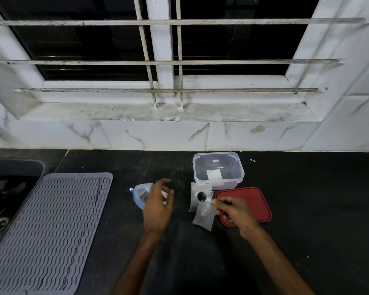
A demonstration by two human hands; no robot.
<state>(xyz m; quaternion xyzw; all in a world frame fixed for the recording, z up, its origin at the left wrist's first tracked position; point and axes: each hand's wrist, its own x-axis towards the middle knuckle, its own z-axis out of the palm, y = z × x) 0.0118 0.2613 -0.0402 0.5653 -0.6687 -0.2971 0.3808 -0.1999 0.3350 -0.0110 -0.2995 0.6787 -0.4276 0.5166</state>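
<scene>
My right hand (pixel 234 213) pinches the pale handle of a small spoon (pixel 203 197) whose round dark bowl hovers over two small clear plastic bags (pixel 202 217) lying on the black counter. My left hand (pixel 158 207) hovers with relaxed, spread fingers over a zip bag with a blue seal (pixel 140 195), partly hiding it; whether it touches the bag is unclear. A clear plastic container (pixel 218 170) stands open just behind the small bags. Its red lid (pixel 254 204) lies flat to the right, partly under my right hand.
A grey ribbed drying mat (pixel 49 231) covers the counter at the left, beside a sink (pixel 6 188). White marble tiles and a barred window sill (pixel 168 111) rise behind the counter. The black counter (pixel 317 209) stretches to the right.
</scene>
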